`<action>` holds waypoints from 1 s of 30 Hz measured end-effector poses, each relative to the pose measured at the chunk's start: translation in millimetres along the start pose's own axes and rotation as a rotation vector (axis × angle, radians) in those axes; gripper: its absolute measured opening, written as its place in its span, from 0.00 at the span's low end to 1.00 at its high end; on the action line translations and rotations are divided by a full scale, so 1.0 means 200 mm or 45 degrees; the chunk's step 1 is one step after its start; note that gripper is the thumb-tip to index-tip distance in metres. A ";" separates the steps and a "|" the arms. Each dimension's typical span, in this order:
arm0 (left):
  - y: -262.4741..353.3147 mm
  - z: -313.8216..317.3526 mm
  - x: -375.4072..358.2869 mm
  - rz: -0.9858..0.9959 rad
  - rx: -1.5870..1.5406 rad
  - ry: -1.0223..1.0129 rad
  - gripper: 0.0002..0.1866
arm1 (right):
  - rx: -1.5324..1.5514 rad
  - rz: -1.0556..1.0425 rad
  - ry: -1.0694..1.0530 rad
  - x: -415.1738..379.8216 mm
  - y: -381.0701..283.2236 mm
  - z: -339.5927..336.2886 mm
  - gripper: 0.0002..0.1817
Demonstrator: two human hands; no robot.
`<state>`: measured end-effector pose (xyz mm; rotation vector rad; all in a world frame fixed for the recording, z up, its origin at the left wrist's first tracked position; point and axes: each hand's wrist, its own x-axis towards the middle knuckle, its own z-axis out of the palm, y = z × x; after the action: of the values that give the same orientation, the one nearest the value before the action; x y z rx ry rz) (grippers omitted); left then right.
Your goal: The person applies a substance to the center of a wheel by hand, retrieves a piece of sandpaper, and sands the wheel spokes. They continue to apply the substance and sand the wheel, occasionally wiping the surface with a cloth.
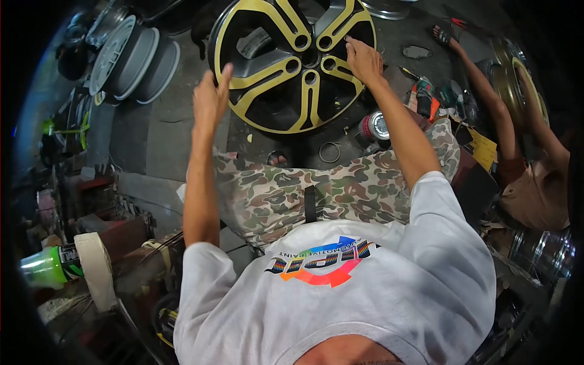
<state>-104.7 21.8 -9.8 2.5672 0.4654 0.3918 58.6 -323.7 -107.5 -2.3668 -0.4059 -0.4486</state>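
A black and gold alloy wheel rim [305, 100] stands tilted in front of me, its spoked face towards me. My left hand [211, 100] is closed at the rim's left edge, thumb upright on the near side; its other fingers are partly hidden. On the right side of the spoked face, my right hand [366, 62] has its fingers drawn together against a gold spoke. Whether a small thing sits between those fingertips, I cannot make out. Below the wheel, a round can [378, 126] with a red side and a ring [330, 152] lie on the floor.
Grey wheel rims [125, 64] stand at the upper left. At the right, another person's arm [538, 115] reaches towards a bronze-coloured rim [510, 79]. Tools with orange and green parts [424, 97] lie beside my right forearm. A green-labelled bottle [52, 267] is at the lower left.
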 end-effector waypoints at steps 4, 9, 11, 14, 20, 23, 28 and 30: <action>-0.04 0.14 -0.30 -0.334 -0.434 -0.288 0.34 | -0.044 0.088 -0.140 0.01 0.03 0.03 0.17; -0.02 0.23 -0.41 -0.442 -0.626 -0.202 0.33 | 0.018 0.096 -0.217 0.01 0.13 0.09 0.18; -0.04 0.27 -0.41 -0.428 -0.634 -0.148 0.33 | -0.016 0.107 -0.432 0.02 0.16 0.10 0.18; -0.02 0.27 -0.39 -0.409 -0.650 -0.085 0.33 | 0.064 0.071 -0.356 0.01 0.18 0.13 0.18; 0.14 0.19 -0.25 -0.189 -0.395 0.143 0.28 | 0.128 0.190 -0.404 0.00 0.29 0.26 0.18; 0.26 0.10 -0.09 0.054 -0.187 0.338 0.30 | 0.246 0.365 -0.393 -0.04 0.30 0.33 0.21; 0.42 -0.07 0.32 0.363 0.076 0.436 0.34 | 0.483 0.418 -0.339 -0.38 0.16 0.44 0.20; 0.51 -0.07 0.45 0.413 0.102 0.365 0.36 | 0.555 0.723 -0.322 -0.43 -0.07 0.34 0.23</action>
<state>-3.0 -18.8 71.9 2.6789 0.1614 0.8798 -9.3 -282.1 -182.9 -1.9903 0.0670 0.1908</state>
